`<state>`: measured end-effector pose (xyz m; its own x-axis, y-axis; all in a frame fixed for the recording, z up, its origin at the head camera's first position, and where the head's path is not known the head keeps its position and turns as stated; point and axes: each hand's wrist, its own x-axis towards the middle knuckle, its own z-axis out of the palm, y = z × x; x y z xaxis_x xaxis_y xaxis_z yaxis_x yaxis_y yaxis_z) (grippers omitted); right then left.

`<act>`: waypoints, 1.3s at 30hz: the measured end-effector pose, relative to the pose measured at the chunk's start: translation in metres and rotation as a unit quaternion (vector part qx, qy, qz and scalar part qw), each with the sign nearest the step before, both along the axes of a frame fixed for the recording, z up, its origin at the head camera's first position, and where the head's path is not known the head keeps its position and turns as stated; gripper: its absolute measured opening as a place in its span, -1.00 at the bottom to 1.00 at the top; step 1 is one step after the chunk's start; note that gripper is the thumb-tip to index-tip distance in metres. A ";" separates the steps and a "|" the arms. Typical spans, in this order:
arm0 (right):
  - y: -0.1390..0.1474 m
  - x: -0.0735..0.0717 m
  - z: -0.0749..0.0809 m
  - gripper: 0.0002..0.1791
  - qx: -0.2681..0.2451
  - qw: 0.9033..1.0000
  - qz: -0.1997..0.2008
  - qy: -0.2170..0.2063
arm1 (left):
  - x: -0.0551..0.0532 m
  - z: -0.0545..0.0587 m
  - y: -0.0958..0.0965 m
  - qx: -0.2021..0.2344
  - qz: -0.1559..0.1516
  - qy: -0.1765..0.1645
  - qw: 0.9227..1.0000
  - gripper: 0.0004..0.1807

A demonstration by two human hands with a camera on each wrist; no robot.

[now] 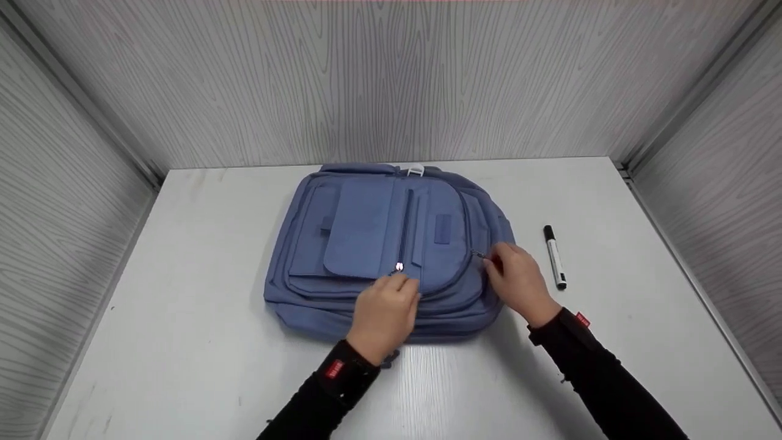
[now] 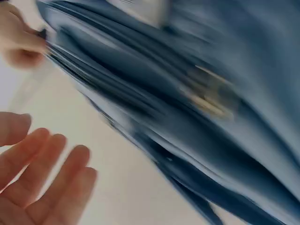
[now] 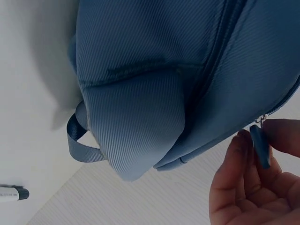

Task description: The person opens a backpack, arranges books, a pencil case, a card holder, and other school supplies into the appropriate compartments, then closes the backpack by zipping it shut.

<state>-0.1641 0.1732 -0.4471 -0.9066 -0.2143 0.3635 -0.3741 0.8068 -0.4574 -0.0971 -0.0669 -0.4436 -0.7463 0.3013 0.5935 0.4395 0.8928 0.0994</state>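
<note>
A blue backpack [image 1: 360,226] lies flat on the white table, its front pockets facing up. At its right side my right hand [image 1: 519,278] pinches a zipper pull [image 3: 261,145] between thumb and fingers. My left hand [image 1: 385,311] is over the backpack's near edge, close to the metal slider [image 1: 399,267] of the front pocket zipper. In the left wrist view, the fingers [image 2: 70,183] of that hand are loosely spread with nothing between them; the backpack there is blurred by motion.
A black-and-white marker [image 1: 555,256] lies on the table [image 1: 208,244] to the right of the backpack. A strap loop [image 3: 79,140] sticks out from the backpack's side. Grey wood-grain panels [image 1: 391,85] enclose the table at the back and both sides.
</note>
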 end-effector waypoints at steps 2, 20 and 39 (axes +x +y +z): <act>-0.001 0.003 -0.001 -0.87 -0.008 1.000 0.003 -0.003 | -0.004 -0.001 0.020 -0.041 0.010 -0.002 0.999 -0.71; -0.004 0.014 -0.006 -0.90 -0.052 0.998 0.012 0.018 | -0.018 -0.023 0.073 -0.197 0.102 0.068 0.973 -0.89; 0.007 0.012 0.000 -0.88 0.004 1.000 -0.002 0.022 | -0.015 -0.003 0.007 -0.120 -0.152 -0.092 0.977 -0.75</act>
